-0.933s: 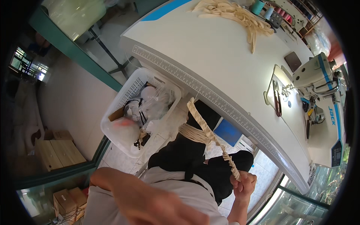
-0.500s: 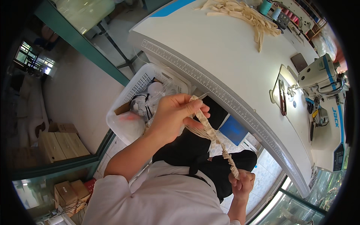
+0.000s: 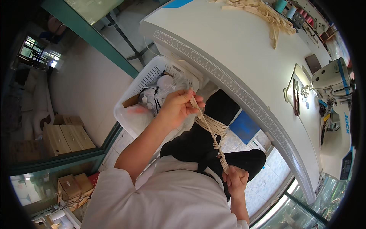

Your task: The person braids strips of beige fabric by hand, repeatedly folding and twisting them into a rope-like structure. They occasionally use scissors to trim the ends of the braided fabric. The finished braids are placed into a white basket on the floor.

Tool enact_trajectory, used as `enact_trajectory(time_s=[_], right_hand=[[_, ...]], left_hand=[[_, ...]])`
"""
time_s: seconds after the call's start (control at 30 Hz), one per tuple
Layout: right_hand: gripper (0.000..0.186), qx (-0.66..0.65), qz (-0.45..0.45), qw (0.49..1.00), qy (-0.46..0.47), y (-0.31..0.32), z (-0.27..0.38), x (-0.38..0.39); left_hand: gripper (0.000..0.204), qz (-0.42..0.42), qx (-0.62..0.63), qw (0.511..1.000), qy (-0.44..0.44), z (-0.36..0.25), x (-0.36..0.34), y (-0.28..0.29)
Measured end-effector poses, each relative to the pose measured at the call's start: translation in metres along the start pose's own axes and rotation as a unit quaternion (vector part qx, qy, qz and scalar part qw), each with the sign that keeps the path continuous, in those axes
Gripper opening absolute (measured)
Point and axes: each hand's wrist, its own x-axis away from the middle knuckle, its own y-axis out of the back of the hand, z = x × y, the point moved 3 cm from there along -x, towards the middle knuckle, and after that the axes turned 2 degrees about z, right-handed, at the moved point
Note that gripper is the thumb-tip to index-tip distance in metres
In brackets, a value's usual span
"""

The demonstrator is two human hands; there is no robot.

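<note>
A beige fabric strip (image 3: 217,147) runs at a slant between my two hands, over my lap. Its upper stretch is flat and narrow; the lower stretch is bunched into tight, twisted ruffles. My left hand (image 3: 177,108) pinches the upper end between thumb and fingers. Lower and to the right, my right hand (image 3: 235,178) closes around the ruffled end, which disappears inside the fingers. Behind the strip hangs a looped bundle of beige strands (image 3: 215,126); what carries it is partly hidden by my left hand.
A white perforated basket (image 3: 133,89) with plastic bags stands beyond my left forearm. The white table (image 3: 228,42), edged with a printed ruler (image 3: 213,68), curves along the right. On it are a beige strip pile (image 3: 263,15), scissors (image 3: 296,97) and a sewing machine (image 3: 335,126).
The strip's upper part has gone from crinkled and wide to flat and narrow. My right hand has come closer to my body's middle. The surroundings have shifted slightly right in the picture.
</note>
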Motion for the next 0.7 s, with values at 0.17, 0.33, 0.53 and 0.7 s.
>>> enact_trajectory(time_s=[0.17, 0.33, 0.53, 0.7], right_hand=[[0.053, 0.065, -0.007, 0.997, -0.030, -0.007, 0.003, -0.002], [0.053, 0.062, -0.041, 0.997, -0.005, 0.009, -0.002, 0.014], [0.051, 0.053, -0.062, 0.997, -0.011, 0.014, -0.010, -0.003], [0.049, 0.052, -0.033, 0.998, -0.023, 0.011, -0.016, -0.003]], left_hand=[[0.021, -0.065, -0.063, 0.994, -0.061, -0.003, -0.021, 0.021], [0.032, -0.132, -0.037, 0.984, -0.111, -0.020, -0.041, 0.071], [0.042, 0.006, 0.042, 0.999, 0.034, 0.032, -0.007, 0.017], [0.032, 0.046, 0.032, 0.998, -0.005, 0.041, -0.022, 0.024]])
